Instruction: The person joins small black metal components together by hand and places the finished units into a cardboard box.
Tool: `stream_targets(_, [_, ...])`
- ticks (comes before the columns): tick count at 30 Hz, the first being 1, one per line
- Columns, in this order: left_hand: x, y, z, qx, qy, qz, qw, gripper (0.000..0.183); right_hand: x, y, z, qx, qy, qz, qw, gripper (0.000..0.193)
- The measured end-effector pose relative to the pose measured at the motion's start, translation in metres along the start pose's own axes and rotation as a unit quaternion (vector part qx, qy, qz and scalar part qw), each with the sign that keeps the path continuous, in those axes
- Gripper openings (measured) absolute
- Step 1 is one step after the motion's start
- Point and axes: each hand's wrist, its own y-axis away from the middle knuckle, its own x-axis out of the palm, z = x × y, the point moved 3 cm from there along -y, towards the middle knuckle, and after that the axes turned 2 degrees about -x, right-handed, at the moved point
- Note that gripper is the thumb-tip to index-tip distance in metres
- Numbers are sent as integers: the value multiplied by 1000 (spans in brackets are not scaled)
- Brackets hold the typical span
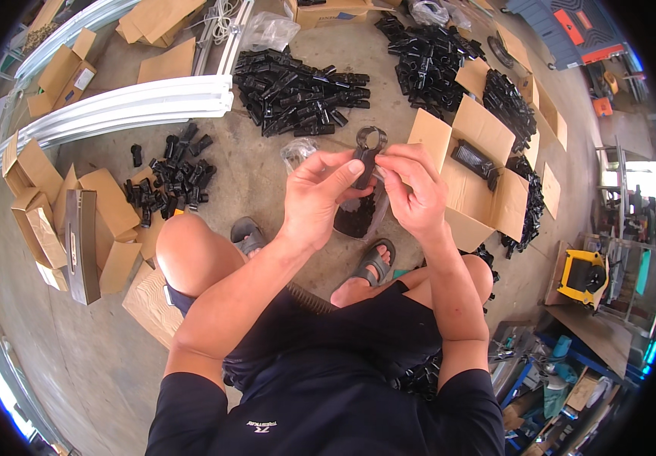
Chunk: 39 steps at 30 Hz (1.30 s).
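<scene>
In front of my knees, my left hand [314, 196] grips a black plastic clamp [366, 158] with an open ring at its upper end. The thumb lies along the clamp's body. On the clamp's other side, my right hand [417, 188] is closed with thumb and fingertips pinched together against it. Whatever those fingertips hold is too small to make out. Beneath both hands, a clear plastic bag [354, 220] of small dark pieces sits on the floor between my feet, partly covered by the hands.
Piles of black clamps [293, 91] and more black parts [427, 64] lie ahead. Shorter black pieces [172, 175] are at left, near opened cardboard boxes [107, 201] and white metal rails [138, 99]. At right stands an open carton [468, 201] holding black parts.
</scene>
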Motion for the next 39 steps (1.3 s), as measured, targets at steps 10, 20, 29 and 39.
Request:
stream_targets(10, [-4,-2,1,13,-3,-11,1000,7,9,7,-2,66,-13,-12,998,20])
stream_targets(20, [-3,-3,2,5,-7,-13,1000,5,4,3,0,43,-8,-1,999,24])
stream_targets(29, [-4,-2,3,9,-15,-10,1000,4,7,7,1,60,23,-19,998,21])
stream_targets(39, [-7,-2,6,7,-15,-11,1000,5,7,7,-1,89,-37,-16,995,21])
